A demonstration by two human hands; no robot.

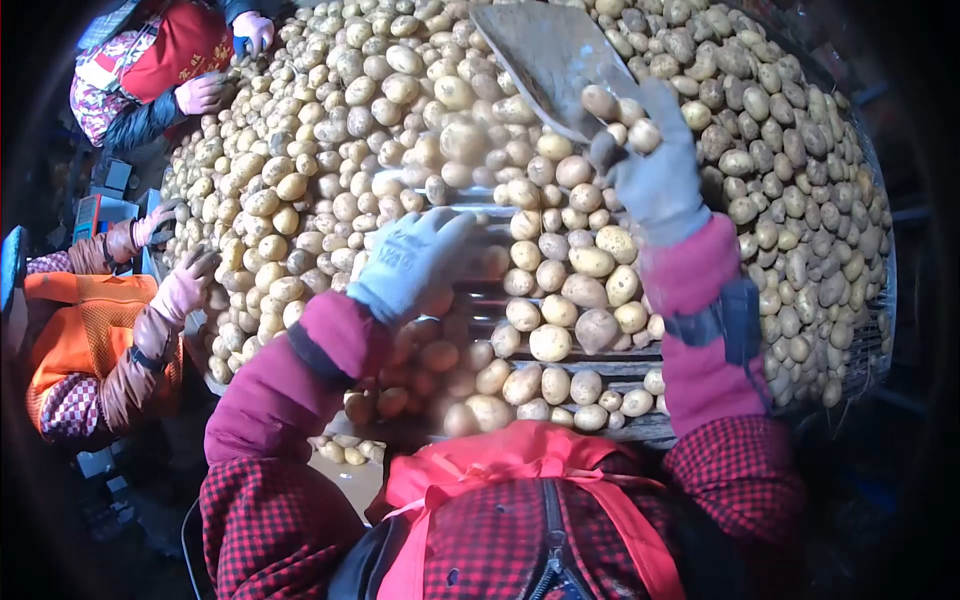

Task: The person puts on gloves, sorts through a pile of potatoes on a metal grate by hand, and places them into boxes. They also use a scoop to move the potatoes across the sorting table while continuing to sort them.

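A deep pile of pale potatoes (400, 130) covers a slatted sorting table (630, 375) in front of me. My left hand (412, 262), in a grey glove, reaches down onto the potatoes near the table's middle; whether it grips one is hidden by the glove's back. Raised above the pile, my right hand (655, 165), also gloved, is closed around the handle of a flat metal scraper (545, 55) whose blade points up and left. A few potatoes (620, 115) rest against its fingers.
On the left, a person in an orange vest (80, 340) touches the pile's edge with a gloved hand (190, 285). Another person in a red apron (170, 50) works at the far left corner. A wire rim (880, 320) bounds the table's right side.
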